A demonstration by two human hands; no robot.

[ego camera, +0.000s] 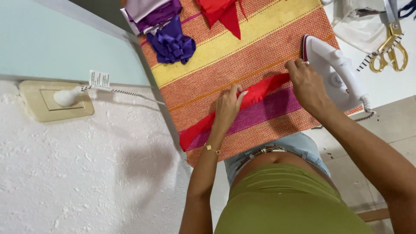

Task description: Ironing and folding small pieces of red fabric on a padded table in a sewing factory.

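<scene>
A long red fabric strip [260, 92] lies diagonally across a striped orange, yellow and purple woven cloth [242, 52] that covers the table. My left hand [229, 108] presses its fingertips down on the strip's middle. My right hand [307, 84] pinches the strip's upper right end, right beside a white iron [336, 71] that stands on the cloth's right edge.
Purple fabric pieces [171, 43] and more red fabric [223, 13] lie at the cloth's far end. Gold-handled scissors [390, 52] and white cloth [359, 26] sit at the right. The iron's cord runs to a wall socket [56, 102] at the left.
</scene>
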